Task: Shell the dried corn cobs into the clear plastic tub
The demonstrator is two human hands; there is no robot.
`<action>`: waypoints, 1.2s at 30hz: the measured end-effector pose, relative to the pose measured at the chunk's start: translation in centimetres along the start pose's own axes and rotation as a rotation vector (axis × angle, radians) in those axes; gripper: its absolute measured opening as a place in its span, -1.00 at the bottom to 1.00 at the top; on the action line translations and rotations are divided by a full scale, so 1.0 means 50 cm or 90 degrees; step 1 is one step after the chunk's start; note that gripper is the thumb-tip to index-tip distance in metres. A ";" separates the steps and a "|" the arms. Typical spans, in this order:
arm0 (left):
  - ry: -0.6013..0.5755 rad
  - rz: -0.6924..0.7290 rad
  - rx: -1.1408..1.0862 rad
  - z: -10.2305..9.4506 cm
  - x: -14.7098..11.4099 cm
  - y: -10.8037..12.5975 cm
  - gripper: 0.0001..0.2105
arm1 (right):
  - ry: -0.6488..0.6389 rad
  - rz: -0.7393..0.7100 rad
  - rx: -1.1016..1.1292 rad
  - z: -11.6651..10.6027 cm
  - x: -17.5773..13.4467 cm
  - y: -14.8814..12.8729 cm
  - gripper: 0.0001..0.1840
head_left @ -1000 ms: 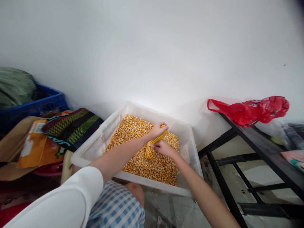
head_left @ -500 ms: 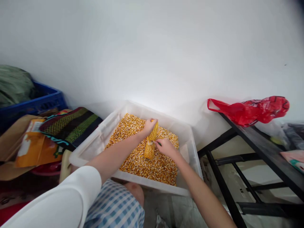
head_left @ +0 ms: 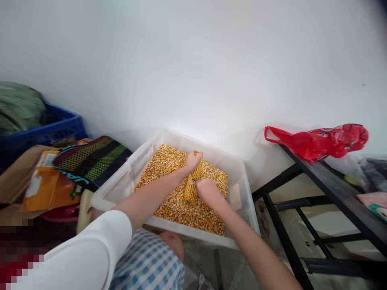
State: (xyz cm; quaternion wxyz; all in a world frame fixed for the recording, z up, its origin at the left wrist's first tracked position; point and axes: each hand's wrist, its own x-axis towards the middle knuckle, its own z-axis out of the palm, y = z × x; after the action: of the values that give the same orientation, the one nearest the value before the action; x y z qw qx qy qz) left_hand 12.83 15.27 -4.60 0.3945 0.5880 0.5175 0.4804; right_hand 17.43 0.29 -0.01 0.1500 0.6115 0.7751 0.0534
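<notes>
My left hand (head_left: pixel 191 162) is wrapped round the upper end of a yellow corn cob (head_left: pixel 190 190), which slants over the loose kernels. Pale bare patches break the kernel rows near the cob's middle. Against that middle, on the cob's right side, my right hand (head_left: pixel 208 190) is closed in a fist; whatever sits inside it is hidden. Beneath both hands a bed of loose yellow and orange corn kernels (head_left: pixel 178 213) covers the floor of a translucent white plastic tub (head_left: pixel 193 235). The cob's lower end hangs over or rests on the kernels; I cannot tell which.
On the right, a red plastic bag (head_left: pixel 320 141) lies on a black metal frame (head_left: pixel 302 169). To the left are a mesh bag (head_left: pixel 93 161), an orange carton (head_left: pixel 48 181) and a blue crate (head_left: pixel 65 125). A white wall (head_left: pixel 193 72) rises behind the tub.
My right hand has turned over, so its back now hides the fingers and the small dark thing seen by the thumb before. My left hand keeps its hold on the cob.
</notes>
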 end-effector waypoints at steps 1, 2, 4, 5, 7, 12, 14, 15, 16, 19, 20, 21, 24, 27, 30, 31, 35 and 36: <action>-0.003 0.003 0.013 0.000 -0.001 0.001 -0.59 | 0.002 0.004 -0.001 0.001 0.001 -0.006 -0.72; -0.007 0.005 0.023 0.001 -0.002 0.003 -0.59 | 0.008 0.007 -0.005 0.002 0.003 -0.011 -0.72; -0.014 0.007 0.040 0.003 -0.004 0.005 -0.58 | 0.013 0.014 -0.010 0.006 0.007 -0.017 -0.72; -0.017 0.008 0.047 0.005 -0.005 0.007 -0.58 | 0.012 0.017 -0.009 0.008 0.009 -0.018 -0.72; -0.019 0.015 0.063 0.007 -0.007 0.010 -0.59 | 0.016 0.023 -0.006 0.012 0.013 -0.017 -0.73; -0.021 0.024 0.112 0.009 -0.013 0.018 -0.60 | 0.021 0.029 0.010 0.015 0.020 0.002 -0.71; -0.019 0.024 0.121 0.006 -0.015 0.020 -0.59 | 0.023 0.029 0.028 0.016 0.022 0.014 -0.70; -0.018 0.025 0.123 0.004 -0.016 0.022 -0.59 | 0.029 0.028 0.041 0.017 0.023 0.021 -0.70; -0.015 0.028 0.124 0.003 -0.017 0.023 -0.59 | 0.036 0.024 0.058 0.018 0.025 0.029 -0.69; -0.015 0.055 0.122 0.004 -0.025 0.028 -0.61 | 0.053 -0.024 0.134 0.025 0.034 0.053 -0.70; -0.024 0.077 0.117 0.008 -0.031 0.031 -0.62 | 0.056 -0.047 0.164 0.030 0.038 0.060 -0.71; -0.043 0.101 0.113 0.013 -0.038 0.035 -0.63 | 0.054 -0.069 0.192 0.036 0.042 0.066 -0.72; -0.136 0.182 0.112 0.030 -0.063 0.046 -0.66 | 0.033 -0.097 0.242 0.060 0.044 0.075 -0.73; -0.177 0.209 0.122 0.039 -0.072 0.050 -0.67 | 0.021 -0.113 0.273 0.076 0.032 0.079 -0.71; -0.129 0.169 0.112 0.028 -0.055 0.042 -0.66 | 0.051 -0.099 0.293 0.071 0.018 0.084 -0.69; -0.108 0.144 0.104 0.022 -0.046 0.037 -0.65 | 0.068 -0.087 0.287 0.067 0.015 0.085 -0.68; -0.053 0.049 0.079 -0.001 -0.018 0.020 -0.64 | 0.116 -0.071 0.232 0.049 0.011 0.082 -0.62; -0.048 0.040 0.076 -0.004 -0.014 0.018 -0.64 | 0.121 -0.069 0.219 0.046 0.010 0.081 -0.61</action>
State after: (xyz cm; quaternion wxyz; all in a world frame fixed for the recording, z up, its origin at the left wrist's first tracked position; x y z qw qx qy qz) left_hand 12.86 14.42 -3.82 0.3624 0.6443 0.5112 0.4385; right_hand 21.78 1.56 -1.22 -0.0283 0.5778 0.8151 -0.0306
